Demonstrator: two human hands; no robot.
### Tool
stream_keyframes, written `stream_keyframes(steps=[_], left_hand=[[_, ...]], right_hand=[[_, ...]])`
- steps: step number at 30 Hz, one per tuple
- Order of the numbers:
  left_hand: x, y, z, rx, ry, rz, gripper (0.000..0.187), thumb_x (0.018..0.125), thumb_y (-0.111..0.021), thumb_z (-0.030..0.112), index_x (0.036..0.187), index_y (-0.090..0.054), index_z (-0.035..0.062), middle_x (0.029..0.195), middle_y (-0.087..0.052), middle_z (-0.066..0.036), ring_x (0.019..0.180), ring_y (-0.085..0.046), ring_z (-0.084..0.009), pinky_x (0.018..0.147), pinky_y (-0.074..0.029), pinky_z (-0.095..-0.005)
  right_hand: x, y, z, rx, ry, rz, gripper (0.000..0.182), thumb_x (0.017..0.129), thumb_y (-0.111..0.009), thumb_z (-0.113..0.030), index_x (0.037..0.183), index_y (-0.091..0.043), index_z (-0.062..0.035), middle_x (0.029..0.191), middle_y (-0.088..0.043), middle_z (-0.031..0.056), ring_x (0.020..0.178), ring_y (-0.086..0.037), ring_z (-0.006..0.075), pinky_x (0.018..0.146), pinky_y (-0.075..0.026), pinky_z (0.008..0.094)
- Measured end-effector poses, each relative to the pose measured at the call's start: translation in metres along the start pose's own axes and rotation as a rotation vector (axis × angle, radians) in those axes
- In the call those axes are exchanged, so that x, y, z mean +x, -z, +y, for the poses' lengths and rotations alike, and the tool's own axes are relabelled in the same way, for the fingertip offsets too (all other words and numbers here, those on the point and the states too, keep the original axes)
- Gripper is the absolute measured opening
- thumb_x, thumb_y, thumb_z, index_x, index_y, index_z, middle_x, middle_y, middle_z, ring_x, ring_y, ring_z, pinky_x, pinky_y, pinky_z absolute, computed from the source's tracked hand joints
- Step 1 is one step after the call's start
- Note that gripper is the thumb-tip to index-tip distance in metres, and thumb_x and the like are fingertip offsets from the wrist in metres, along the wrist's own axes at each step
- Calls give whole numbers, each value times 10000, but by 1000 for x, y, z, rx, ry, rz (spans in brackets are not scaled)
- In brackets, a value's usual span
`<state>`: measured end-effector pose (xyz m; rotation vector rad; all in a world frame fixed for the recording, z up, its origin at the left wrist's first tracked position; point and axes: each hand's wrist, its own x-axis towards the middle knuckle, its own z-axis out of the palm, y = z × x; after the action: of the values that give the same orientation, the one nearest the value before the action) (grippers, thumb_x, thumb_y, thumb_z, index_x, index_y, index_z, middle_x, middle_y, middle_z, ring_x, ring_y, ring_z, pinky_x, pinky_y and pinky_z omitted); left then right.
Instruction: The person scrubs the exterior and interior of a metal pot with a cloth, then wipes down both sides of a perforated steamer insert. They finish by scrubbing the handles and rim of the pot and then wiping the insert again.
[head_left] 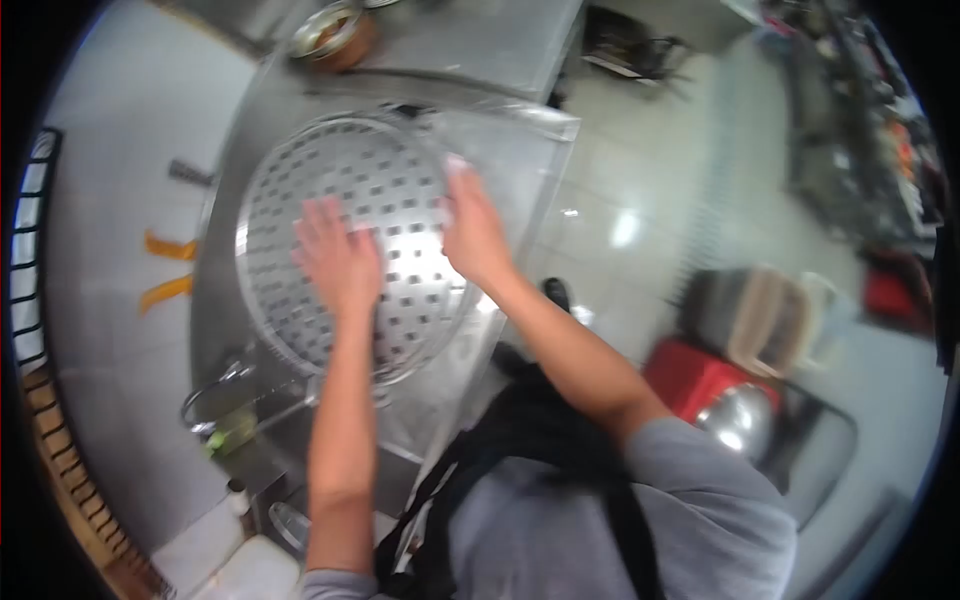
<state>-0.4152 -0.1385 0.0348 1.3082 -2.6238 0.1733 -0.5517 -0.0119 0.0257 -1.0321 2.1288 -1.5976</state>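
A large round metal steamer tray (400, 205) with a pattern of dark holes lies on the steel counter, filling most of its width. My left hand (340, 262) rests flat on the perforated face, left of its middle, with its fingers spread. At the tray's right edge is my right hand (473, 228), turned side-on, its fingers close together and blurred. Something whitish shows by those fingertips; whether it is a pad, a cloth or foam I cannot make out.
A metal counter (520, 165) runs under the tray. Below it are a faucet (205, 425) and a sink area. An orange-brown pot (340, 40) stands at the far end. Yellow hooks (168, 290) show on the left wall. A red box (690, 375) and a metal bowl (737, 420) stand right.
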Motion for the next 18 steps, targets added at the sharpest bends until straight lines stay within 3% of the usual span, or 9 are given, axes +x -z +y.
stream_keyframes(steps=[3, 5, 7, 9, 11, 13, 15, 16, 18], left_hand=[[3, 1, -3, -62, 26, 3, 644, 945, -450, 363, 1520, -288, 124, 1596, -194, -143, 1447, -207, -398, 1153, -145, -593], [6, 1, 3, -85, 13, 43, 656, 934, -464, 371, 1516, -296, 121, 1597, -190, -142, 1451, -198, -393, 1153, -133, -597], [8, 4, -2, -68, 38, 30, 680, 912, -489, 386, 1509, -312, 113, 1599, -184, -141, 1459, -176, -384, 1155, -116, -603], [4, 19, -6, -144, 72, 4, 693, 900, -511, 393, 1501, -327, 104, 1597, -180, -147, 1464, -157, -382, 1157, -114, -600], [3, 28, -5, -243, 76, 5, 685, 894, -528, 387, 1485, -352, 89, 1584, -205, -164, 1460, -165, -383, 1155, -121, -602], [2, 23, -10, -295, 84, 77, 676, 884, -540, 387, 1467, -383, 83, 1571, -238, -170, 1450, -192, -388, 1150, -136, -607], [1, 25, -14, -372, 107, 70, 667, 878, -548, 390, 1459, -400, 98, 1567, -246, -165, 1443, -214, -379, 1145, -149, -610], [2, 28, -16, -384, 124, 80, 661, 881, -543, 401, 1454, -408, 101, 1561, -256, -163, 1440, -219, -377, 1143, -155, -609], [1, 33, -19, -380, 210, 96, 654, 884, -538, 413, 1448, -415, 105, 1556, -266, -160, 1437, -225, -376, 1141, -161, -608]], right_hand=[[28, -1, -2, -74, -67, -113, 580, 918, -485, -43, 1453, -280, 44, 1478, -304, 301, 1395, -277, 430, 1126, -304, 433], [-4, -5, -15, -72, 58, 61, 588, 912, -474, -24, 1454, -262, 63, 1492, -282, 303, 1404, -257, 440, 1147, -268, 437], [-35, -13, 1, -186, 142, 93, 580, 927, -476, -20, 1458, -258, 66, 1482, -306, 305, 1413, -267, 423, 1165, -231, 419], [-37, -16, -1, -237, 151, 46, 580, 920, -466, 16, 1455, -252, 85, 1490, -283, 321, 1429, -233, 425, 1169, -214, 428], [5, -1, 1, -365, 210, -100, 557, 944, -472, -36, 1453, -275, 73, 1502, -286, 303, 1437, -219, 418, 1168, -219, 419], [79, -13, -2, -552, 467, -206, 544, 960, -489, -147, 1411, -325, 110, 1435, -359, 328, 1354, -345, 456, 1127, -296, 462], [151, -47, -38, -536, 349, -443, 567, 984, -460, -338, 1394, -396, 49, 1374, -453, 279, 1288, -429, 438, 1069, -359, 471], [179, -74, -54, -522, 408, -514, 567, 984, -460, -338, 1394, -396, 49, 1374, -453, 279, 1288, -429, 438, 1069, -359, 471], [211, -133, -81, -743, 445, -701, 618, 984, -367, -491, 1371, -454, -16, 1319, -524, 220, 1246, -479, 409, 1030, -384, 475]])
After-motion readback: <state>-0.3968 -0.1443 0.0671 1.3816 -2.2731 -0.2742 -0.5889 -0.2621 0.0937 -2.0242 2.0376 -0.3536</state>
